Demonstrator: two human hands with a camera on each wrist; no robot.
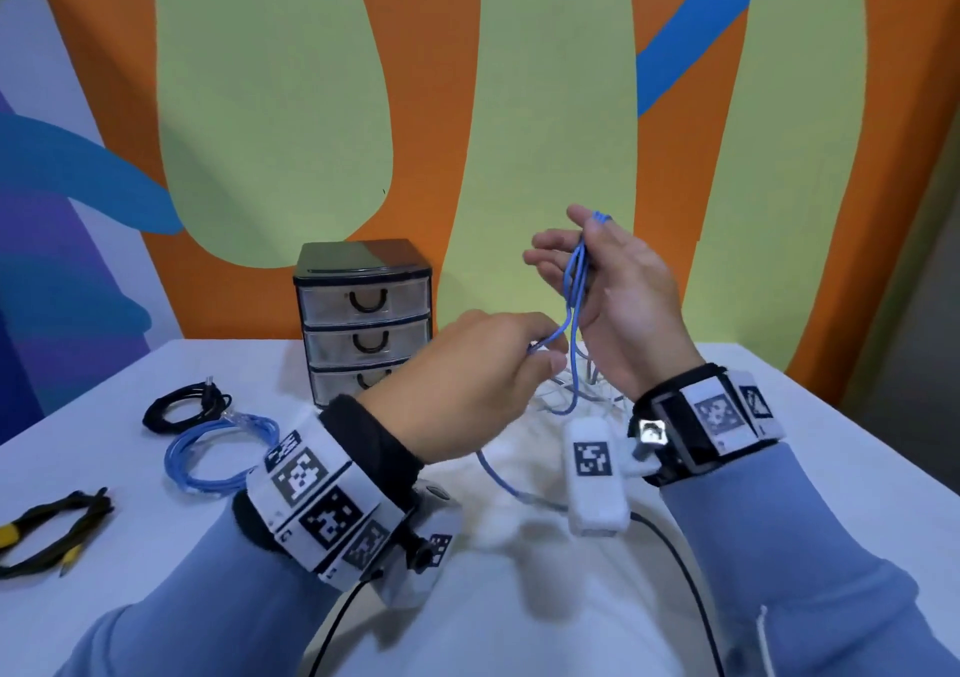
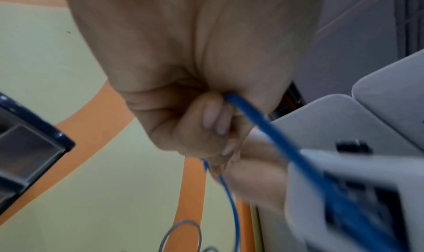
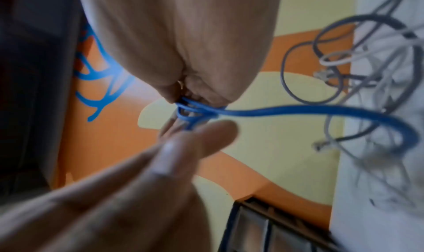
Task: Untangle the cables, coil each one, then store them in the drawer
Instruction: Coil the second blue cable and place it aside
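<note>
Head view, both hands' fingers (image 1: 545, 255) pinching blue cable (image 1: 574, 281) loops, raised.

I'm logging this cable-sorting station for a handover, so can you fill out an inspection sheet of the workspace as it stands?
Surface: white table, covered in a cloth.
Job's things: blue cable held up in loops; drawer unit at the back, all three drawers closed.
Clutter: coiled black cable, coiled blue cable and a black-and-yellow bundle lie on the left.
Grippers: right hand holds the loops, fingers curled round them; left hand pinches a strand lower down.
Cables: grey and white tangle on the table below the hands, not yet sorted.
Surroundings: wall painted orange, green and blue.
</note>
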